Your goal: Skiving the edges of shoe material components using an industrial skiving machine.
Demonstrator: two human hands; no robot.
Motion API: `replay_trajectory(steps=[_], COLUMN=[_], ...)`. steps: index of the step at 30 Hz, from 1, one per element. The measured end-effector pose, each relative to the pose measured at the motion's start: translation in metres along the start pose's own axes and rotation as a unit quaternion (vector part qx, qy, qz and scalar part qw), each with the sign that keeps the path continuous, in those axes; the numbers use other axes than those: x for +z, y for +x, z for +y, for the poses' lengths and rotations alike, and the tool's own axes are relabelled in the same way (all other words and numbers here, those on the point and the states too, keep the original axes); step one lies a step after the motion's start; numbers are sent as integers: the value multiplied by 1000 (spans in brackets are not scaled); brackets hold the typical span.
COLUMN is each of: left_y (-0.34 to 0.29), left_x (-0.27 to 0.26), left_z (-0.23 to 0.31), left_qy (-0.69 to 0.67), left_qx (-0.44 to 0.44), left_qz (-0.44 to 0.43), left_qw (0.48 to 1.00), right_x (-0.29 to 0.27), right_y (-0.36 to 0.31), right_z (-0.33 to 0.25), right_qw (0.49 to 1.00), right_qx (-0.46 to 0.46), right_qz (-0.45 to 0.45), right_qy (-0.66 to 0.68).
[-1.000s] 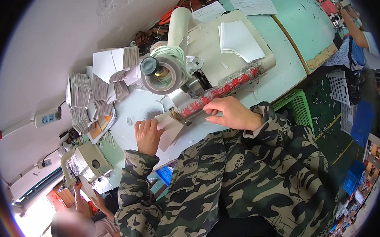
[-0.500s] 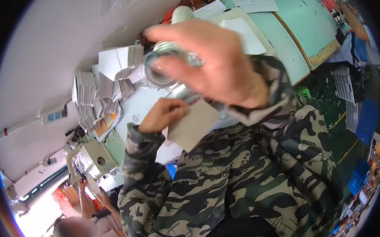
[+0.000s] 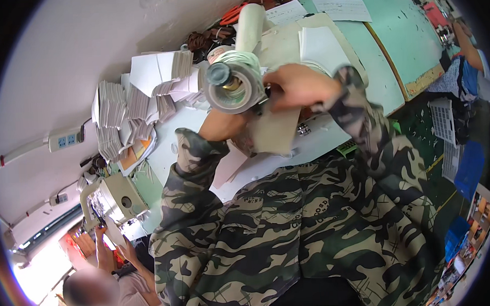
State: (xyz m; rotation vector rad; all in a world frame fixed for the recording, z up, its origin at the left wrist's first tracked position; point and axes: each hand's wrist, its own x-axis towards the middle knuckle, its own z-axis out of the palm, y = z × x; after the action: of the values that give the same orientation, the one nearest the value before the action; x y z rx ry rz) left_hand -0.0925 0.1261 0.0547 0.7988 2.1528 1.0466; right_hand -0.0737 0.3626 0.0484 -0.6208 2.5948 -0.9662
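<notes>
A light brown card (image 3: 277,131) is held under the front of a machine with a round, spool-like metal head (image 3: 234,88). My left hand (image 3: 224,125) is at the card's left edge, closed on it, its fingertips partly hidden behind the machine head. My right hand (image 3: 302,85) is curled beside the right of the head, above the card. Its fingertips are turned away, and what they grip cannot be made out. A paler, pinkish card (image 3: 229,163) lies on the white tabletop near my left wrist.
Stacks of white folded cards (image 3: 109,112) stand along the wall on the left. A pale cylinder (image 3: 250,27) rises behind the machine. White papers (image 3: 322,48) lie on the green table (image 3: 399,42). One person works at a cream machine (image 3: 118,199) at lower left, another at far right.
My right hand has come down from in front of the machine head to its right side. My left hand has moved up and forward, bringing the brown card under the head.
</notes>
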Motion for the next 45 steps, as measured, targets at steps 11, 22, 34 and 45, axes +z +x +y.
replay_trajectory(steps=[11, 22, 34, 45], left_y=[-61, -10, -144, -140], left_x=[24, 17, 28, 15], left_z=[-31, -18, -96, -58], left_qy=[-280, 182, 463, 208], left_qx=[-243, -5, -80, -156], left_qz=[-112, 62, -6, 40], left_qw=[922, 981, 883, 965], right_x=[73, 53, -10, -20], right_y=[-69, -98, -60, 17], right_z=[-12, -4, -36, -114], right_qw=[947, 813, 867, 836], right_qx=[129, 249, -75, -232], right_qz=[112, 35, 481, 476], right_qy=[273, 525, -106, 143])
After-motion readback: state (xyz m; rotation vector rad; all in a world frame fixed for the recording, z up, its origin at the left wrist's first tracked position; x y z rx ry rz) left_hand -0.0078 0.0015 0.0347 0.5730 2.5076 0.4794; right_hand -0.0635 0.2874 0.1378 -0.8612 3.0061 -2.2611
